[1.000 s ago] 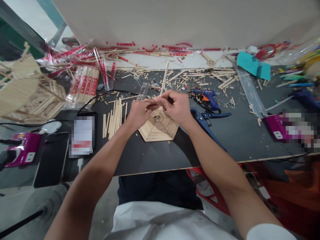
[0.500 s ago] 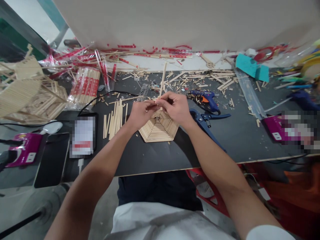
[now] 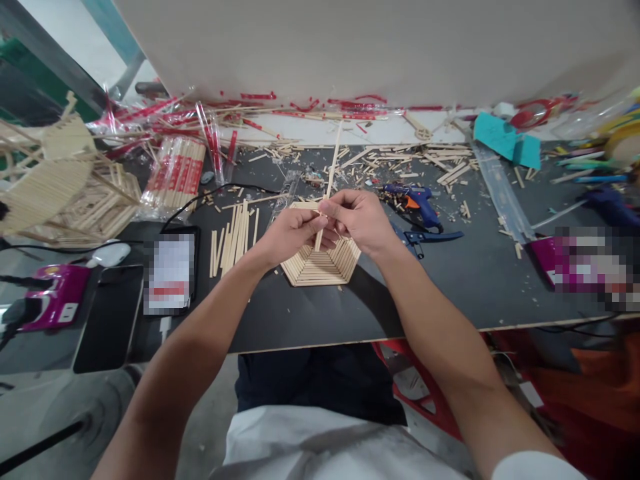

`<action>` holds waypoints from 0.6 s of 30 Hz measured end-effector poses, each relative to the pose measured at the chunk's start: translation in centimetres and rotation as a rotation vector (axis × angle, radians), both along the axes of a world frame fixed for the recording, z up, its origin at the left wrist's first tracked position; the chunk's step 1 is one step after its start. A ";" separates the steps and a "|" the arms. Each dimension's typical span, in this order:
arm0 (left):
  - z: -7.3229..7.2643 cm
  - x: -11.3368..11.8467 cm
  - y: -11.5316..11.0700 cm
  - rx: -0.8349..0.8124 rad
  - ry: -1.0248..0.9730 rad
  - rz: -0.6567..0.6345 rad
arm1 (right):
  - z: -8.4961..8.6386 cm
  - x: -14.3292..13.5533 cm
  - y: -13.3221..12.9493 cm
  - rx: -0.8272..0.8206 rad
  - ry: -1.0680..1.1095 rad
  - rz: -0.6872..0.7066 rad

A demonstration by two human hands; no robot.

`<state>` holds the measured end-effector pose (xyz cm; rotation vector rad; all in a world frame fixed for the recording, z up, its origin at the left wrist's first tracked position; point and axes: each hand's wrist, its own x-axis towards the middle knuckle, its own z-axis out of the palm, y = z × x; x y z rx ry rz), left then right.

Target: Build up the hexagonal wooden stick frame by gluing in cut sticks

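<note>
A long thin wooden stick [image 3: 333, 160] stands nearly upright between my two hands, above a hexagonal panel of wooden sticks [image 3: 320, 273] that lies on the dark table. My right hand [image 3: 357, 217] pinches the stick between thumb and forefinger. Against its lower part, my left hand [image 3: 297, 230] has its thumb and fingers closed on it, and the fingertips of both hands meet. Both hands cover the back and middle of the panel. Left of the panel lies a row of loose sticks [image 3: 234, 233].
Right of my hands are a blue glue gun [image 3: 423, 203] and a blue cutter [image 3: 433, 236]. Stick scraps cover the table's back. Phones [image 3: 109, 320], a purple power strip [image 3: 59, 293], wrapped sticks [image 3: 175, 175] and a large stick model [image 3: 55, 180] stand left.
Both hands have shifted slightly right and down in the view. The stick leans a little more to the right, and its lower end now shows below my fingers, over the panel.
</note>
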<state>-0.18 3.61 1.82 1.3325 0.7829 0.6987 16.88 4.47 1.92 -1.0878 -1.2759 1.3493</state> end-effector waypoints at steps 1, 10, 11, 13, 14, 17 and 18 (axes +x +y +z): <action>0.1 0.0 -0.2 -0.041 0.005 0.001 | 0.1 0.0 -0.1 -0.037 0.004 0.008; 0.2 0.3 -0.9 -0.233 -0.036 0.058 | -0.4 0.1 0.0 -0.113 0.011 0.020; 0.0 0.3 -0.9 -0.243 -0.050 0.063 | -0.5 0.1 0.1 -0.116 0.018 0.019; -0.4 0.5 -0.9 -0.254 -0.078 0.079 | -0.7 0.1 0.2 -0.116 0.027 0.020; -0.6 0.5 -0.9 -0.256 -0.083 0.089 | -0.8 0.1 0.3 -0.114 0.028 0.020; -1.1 0.7 -0.9 -0.246 -0.069 0.125 | -1.0 0.0 0.1 -0.092 0.008 0.009; -1.1 0.8 -0.9 -0.242 -0.061 0.136 | -1.1 -0.1 0.1 -0.073 -0.010 -0.003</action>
